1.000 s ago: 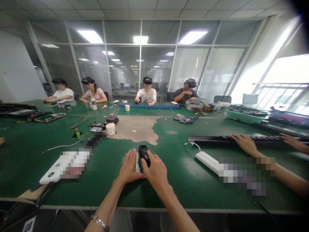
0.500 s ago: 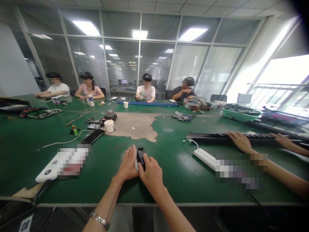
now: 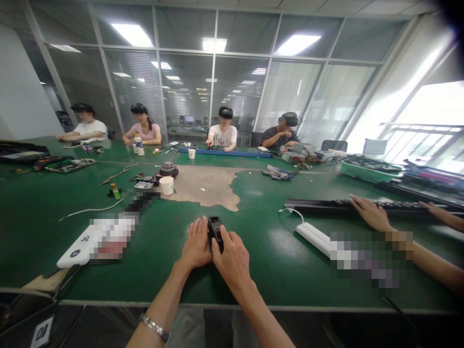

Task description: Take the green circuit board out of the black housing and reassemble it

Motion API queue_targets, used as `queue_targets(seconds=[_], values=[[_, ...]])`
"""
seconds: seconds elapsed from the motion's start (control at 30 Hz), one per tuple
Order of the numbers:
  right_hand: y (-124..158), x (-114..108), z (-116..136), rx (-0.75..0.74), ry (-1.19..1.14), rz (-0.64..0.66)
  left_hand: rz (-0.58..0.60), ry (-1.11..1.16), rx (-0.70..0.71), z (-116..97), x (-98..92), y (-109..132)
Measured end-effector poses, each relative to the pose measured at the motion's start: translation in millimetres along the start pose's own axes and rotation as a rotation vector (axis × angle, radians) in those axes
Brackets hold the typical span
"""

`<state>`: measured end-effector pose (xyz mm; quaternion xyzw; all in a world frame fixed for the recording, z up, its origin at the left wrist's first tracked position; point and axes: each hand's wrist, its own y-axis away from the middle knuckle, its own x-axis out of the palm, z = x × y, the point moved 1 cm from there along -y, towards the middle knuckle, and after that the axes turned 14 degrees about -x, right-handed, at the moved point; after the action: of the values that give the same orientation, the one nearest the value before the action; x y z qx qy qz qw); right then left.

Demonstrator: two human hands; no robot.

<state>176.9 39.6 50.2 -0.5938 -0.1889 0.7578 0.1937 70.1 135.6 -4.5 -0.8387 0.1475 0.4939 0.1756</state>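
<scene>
A small black box-shaped device (image 3: 215, 229) with recesses in its top stands on the green table, close to the front edge. My right hand (image 3: 232, 251) is closed over its near right side, thumb and fingers around it. Beside its left side, my left hand (image 3: 198, 244) lies with the fingers stretched forward and close together, at or touching the device. What lies under the left palm is hidden. I cannot make out the device's exact kind.
Left lie a white power bank (image 3: 74, 251), partly blurred, and a cable. Ahead stand a paper cup (image 3: 166, 185) and electronic parts. At right are a white elongated device (image 3: 313, 238) and a co-worker's hands (image 3: 369, 212) on a long black bar. Several people sit opposite.
The view has shifted slightly, so the scene sits a little further right. A pale edge seen between my left hand and the device is now hidden. Both hands stay at the device.
</scene>
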Motion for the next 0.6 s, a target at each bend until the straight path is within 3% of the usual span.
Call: queue_targets(seconds=[0.17,0.3,0.47,0.6], values=[[-10,-30,-7,0.010,-0.008,-0.099,0.024,-0.031,0.025,-1,1.1,-2],[-1,-45,-35,0.087,0.052,-0.157,0.038,-0.024,0.008,-4,-3.0,-3],[26,-31,-75,0.177,0.171,-0.076,0.026,-0.006,0.011,-4,-4.4,-2],[39,-17,-90,0.157,0.184,-0.019,0.019,-0.011,0.018,-3,-3.9,-1]])
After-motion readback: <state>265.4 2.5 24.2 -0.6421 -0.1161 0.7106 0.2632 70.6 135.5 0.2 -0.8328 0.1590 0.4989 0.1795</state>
